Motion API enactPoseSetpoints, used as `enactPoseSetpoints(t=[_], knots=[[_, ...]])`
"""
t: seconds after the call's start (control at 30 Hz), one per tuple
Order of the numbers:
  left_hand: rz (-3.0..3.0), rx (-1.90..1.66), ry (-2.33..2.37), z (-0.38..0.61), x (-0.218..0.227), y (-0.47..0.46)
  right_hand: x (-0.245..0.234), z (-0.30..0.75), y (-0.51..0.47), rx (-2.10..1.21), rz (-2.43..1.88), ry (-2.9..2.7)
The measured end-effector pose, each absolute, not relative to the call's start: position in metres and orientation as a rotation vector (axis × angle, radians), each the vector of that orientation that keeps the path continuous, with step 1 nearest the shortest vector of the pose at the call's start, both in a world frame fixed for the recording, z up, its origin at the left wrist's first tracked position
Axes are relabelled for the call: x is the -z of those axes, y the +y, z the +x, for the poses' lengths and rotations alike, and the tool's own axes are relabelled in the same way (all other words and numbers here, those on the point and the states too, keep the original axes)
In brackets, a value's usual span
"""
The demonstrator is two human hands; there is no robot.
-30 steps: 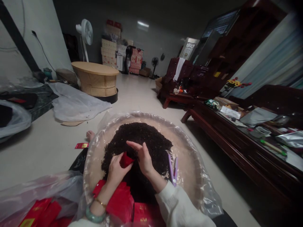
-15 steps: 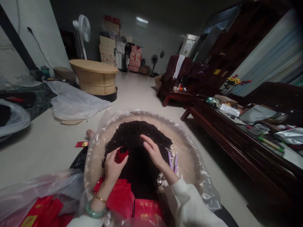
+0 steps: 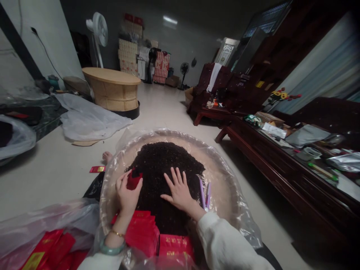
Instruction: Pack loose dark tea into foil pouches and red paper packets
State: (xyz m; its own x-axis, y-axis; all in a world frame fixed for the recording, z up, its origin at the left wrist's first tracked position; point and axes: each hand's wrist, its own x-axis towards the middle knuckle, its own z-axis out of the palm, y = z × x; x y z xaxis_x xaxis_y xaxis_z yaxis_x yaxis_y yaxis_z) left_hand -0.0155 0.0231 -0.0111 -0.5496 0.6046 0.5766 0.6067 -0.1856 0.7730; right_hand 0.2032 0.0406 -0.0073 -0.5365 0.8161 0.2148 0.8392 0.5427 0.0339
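A small red packet is pinched in my left hand, its mouth facing up with something dark at the opening. My right hand is spread, palm down, over a heap of dark loose tea leaves; whether it touches them I cannot tell. The heap lies in a wide round tray lined with clear plastic. Beside my right wrist, a purple-handled tool stands in the tray. Several flat red packets are stacked at the near edge, with more red packets next to them.
More red packets lie in a clear plastic bag at lower left. One packet rests on the floor near a bare foot. A long dark wooden table with clutter runs along the right. A round wooden stand is beyond.
My left hand has moved left and slightly down with the red packet. My right hand has lowered toward the leaves and its fingers have spread.
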Motion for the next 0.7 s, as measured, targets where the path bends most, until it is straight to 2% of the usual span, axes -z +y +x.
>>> enactPoseSetpoints(t=[0.2,0.37,0.47,0.7], knots=[[-1.488,1.902,-2.004,-0.015,0.011,0.023,-0.019,0.158,0.060,0.102,-1.530,-2.549],[-1.468,1.902,-2.007,-0.017,0.012,0.022,-0.017,0.116,0.055,0.028,-1.353,-2.777],[-1.475,1.888,-1.979,-0.018,0.010,0.022,-0.007,0.103,0.051,0.093,-1.182,-2.894],[-1.533,1.863,-1.925,-0.016,0.011,0.023,-0.014,0.117,0.058,0.186,-1.024,-2.958]])
